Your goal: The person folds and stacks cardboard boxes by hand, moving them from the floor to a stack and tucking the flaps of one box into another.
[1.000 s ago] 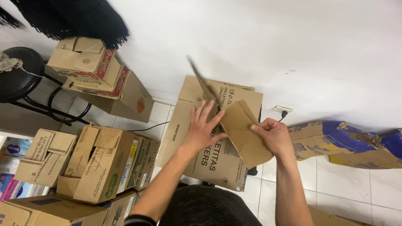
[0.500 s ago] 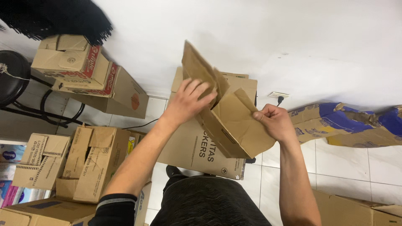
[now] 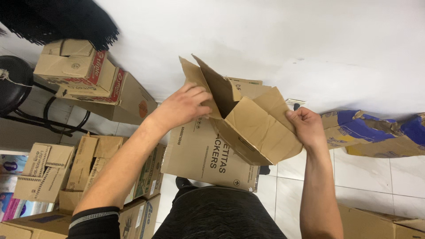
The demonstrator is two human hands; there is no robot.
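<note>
At nine o'clock a black round stool (image 3: 15, 84) stands on the tiled floor (image 3: 380, 177) beside a stack of brown cardboard cartons with red trim (image 3: 88, 77), with more open brown cartons (image 3: 66, 172) at seven o'clock. Near the centre, the left hand (image 3: 181, 106) grasps the upper flap of a small half-unfolded plain brown cardboard box (image 3: 252, 124), held in the air in front of a larger printed brown carton (image 3: 208, 155) against the white wall (image 3: 265, 35). At three o'clock the right hand (image 3: 306, 126) is clenched on the small box's right edge, and beyond it lies a crumpled blue and brown carton (image 3: 376, 132).
</note>
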